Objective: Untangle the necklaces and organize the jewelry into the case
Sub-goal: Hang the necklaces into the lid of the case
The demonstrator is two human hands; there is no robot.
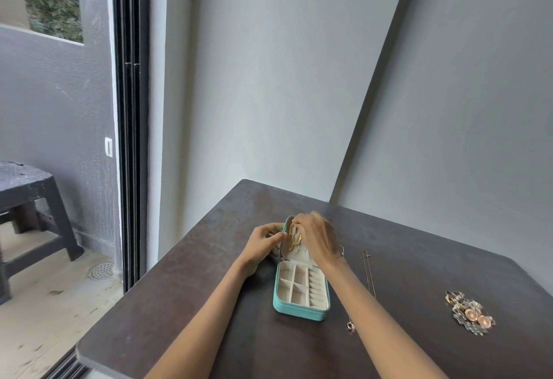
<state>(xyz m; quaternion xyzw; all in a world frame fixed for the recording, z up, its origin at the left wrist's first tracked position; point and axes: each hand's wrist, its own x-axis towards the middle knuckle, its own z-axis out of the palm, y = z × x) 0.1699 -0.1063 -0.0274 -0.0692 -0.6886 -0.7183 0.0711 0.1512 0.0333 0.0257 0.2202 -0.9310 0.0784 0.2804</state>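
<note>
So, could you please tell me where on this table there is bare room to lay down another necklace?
The widest bare patch lies left of the teal case, out to the table edge. A narrower strip runs between the thin chain and the jewelry pile. It is crowded at the open lid, where the left hand and right hand work a gold necklace.

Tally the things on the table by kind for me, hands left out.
Open teal zip jewelry case: 1
Gold chain necklace at the case lid: 1
Thin chain necklaces lying on the dark brown table: 2
Heap of mixed small jewelry: 1
Total: 5
</note>
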